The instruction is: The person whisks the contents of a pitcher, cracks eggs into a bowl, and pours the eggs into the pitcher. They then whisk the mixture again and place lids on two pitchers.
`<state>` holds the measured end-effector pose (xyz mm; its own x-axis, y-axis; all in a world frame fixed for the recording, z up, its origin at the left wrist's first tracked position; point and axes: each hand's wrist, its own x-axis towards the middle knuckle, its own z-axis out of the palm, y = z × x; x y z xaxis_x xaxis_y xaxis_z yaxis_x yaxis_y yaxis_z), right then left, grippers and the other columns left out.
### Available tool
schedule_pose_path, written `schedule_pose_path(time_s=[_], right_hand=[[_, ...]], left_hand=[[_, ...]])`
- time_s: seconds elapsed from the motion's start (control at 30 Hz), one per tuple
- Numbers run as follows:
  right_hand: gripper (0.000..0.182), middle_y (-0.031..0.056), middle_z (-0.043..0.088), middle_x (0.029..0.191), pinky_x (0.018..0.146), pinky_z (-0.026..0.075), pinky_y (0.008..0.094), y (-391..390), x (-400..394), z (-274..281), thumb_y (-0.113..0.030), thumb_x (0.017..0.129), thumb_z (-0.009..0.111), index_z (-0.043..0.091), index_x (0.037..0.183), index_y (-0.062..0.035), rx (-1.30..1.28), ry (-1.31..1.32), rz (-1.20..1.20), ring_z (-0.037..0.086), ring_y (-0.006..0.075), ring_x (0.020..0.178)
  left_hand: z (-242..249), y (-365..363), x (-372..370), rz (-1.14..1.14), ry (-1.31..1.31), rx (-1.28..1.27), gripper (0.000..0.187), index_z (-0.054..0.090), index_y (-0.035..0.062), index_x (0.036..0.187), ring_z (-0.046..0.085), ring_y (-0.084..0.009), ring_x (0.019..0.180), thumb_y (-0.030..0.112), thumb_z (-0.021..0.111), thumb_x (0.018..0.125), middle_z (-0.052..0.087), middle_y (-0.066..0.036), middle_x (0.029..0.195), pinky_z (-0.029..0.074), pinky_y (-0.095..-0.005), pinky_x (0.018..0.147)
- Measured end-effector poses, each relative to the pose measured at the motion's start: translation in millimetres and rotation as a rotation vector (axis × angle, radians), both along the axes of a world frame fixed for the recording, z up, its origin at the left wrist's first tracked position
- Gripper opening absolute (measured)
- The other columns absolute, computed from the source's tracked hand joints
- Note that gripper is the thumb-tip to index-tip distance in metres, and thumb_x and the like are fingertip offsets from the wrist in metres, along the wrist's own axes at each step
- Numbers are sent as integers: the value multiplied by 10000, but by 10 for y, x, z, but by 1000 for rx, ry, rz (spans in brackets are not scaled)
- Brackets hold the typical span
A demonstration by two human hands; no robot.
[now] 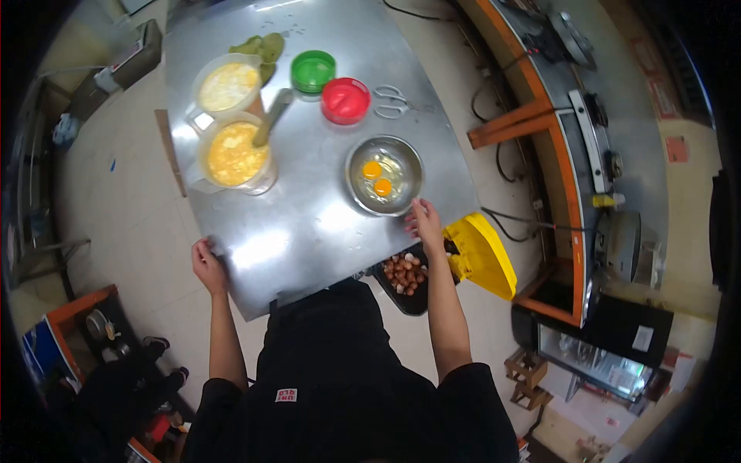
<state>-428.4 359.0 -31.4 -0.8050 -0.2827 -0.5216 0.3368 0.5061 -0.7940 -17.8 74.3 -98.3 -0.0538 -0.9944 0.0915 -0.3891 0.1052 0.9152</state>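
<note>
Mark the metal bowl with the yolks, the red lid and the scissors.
metal bowl [407,157]: head view, on the bare inner wall right of the yolks.
red lid [345,101]: head view, on the middle of its top.
scissors [392,102]: head view, on the handle loops.

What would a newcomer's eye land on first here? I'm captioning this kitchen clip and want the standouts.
The metal bowl with two raw yolks sits near the steel table's right edge, the right hand just below it. Far left stand two jugs of yellow beaten egg, with a green lid and a red lid beside them. The left hand rests on the table's near left edge.
</note>
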Motion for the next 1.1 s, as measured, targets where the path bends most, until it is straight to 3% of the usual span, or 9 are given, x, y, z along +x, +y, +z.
schedule_pose_path(time_s=[0.1,0.13,0.2,0.27,0.73,0.87,1.1], right_hand=[[290,67,605,696,426,436,264,-202,-119,-425,-241,931,555,554,1019,35,6,107,94,548,133,475],[191,75,575,623,404,425,281,-246,-158,-393,-164,895,511,537,900,25,20,195,135,537,141,445],[239,116,605,624,418,453,314,-273,-241,-252,-186,877,548,545,886,53,144,236,141,575,164,463],[231,105,581,599,401,438,310,-304,-309,28,-189,873,555,520,837,36,227,303,182,560,163,443],[141,-4,527,603,361,324,221,-1158,-231,2841,-115,910,499,573,954,-2,79,380,452,452,63,409],[121,-21,521,592,354,305,206,-1506,-133,3170,-141,906,503,563,916,-36,150,449,536,439,46,404],[143,3,528,581,355,322,212,-1954,136,3216,-138,886,505,567,901,-10,102,434,675,464,62,402]], left_hand=[[10,63,-43,16,-36,15,269,624,19,964,573,-196,793,226,463,1022,630,-71,924,449,-335,736],[15,68,-40,14,-128,-33,250,622,18,974,579,-212,818,219,478,1011,620,-84,919,454,-340,753],[3,86,-64,1,-311,-111,219,620,16,996,590,-243,868,205,508,987,600,-109,911,465,-350,786],[47,88,-78,5,-360,-106,201,618,17,988,581,-269,869,195,528,969,594,-121,932,466,-361,782],[91,51,-65,24,-349,-115,146,614,66,967,556,-290,882,193,544,948,576,-94,934,459,-399,752],[59,45,-50,34,-349,-146,130,617,77,974,564,-290,882,183,549,943,585,-93,937,464,-400,750],[33,37,-13,60,-332,-124,109,624,87,963,577,-266,874,174,568,930,592,-62,926,476,-393,751]])
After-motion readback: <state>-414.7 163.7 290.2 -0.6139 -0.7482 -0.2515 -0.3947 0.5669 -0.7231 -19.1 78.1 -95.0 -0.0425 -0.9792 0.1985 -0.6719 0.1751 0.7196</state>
